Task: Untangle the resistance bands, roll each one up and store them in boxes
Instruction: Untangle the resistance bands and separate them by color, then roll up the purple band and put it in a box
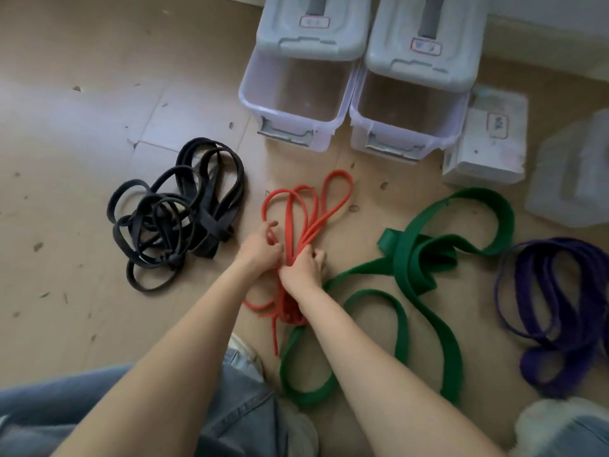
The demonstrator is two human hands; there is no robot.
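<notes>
On the floor (pixel 99 77), two clear boxes (pixel 290 94) stood open side by side at twelve o'clock, their grey lids (pixel 313 31) propped behind them, and nothing showed inside either. Below them lay four bands: the wide green band (pixel 418 262) sprawled at four o'clock, the purple band (pixel 560 311) well out at three o'clock, the black band (pixel 178 219) heaped in coils at nine o'clock, and the thin red band (pixel 306 212) in the middle, its loops fanned toward the boxes and its tails trailing back toward the person's knee.

The step in hand looked like untangling the red band; none had been rolled or stored yet. The next move probably called for drawing one strand clear of the bunch while the other hand kept the rest pinned, then winding it from one end.

The right hand (pixel 303 268) was curled tight round the gathered red strands where they crossed. The left hand (pixel 260 249), just beside it at its ten o'clock, had its fingers hooked into a single red loop, a partly closed grip.
</notes>
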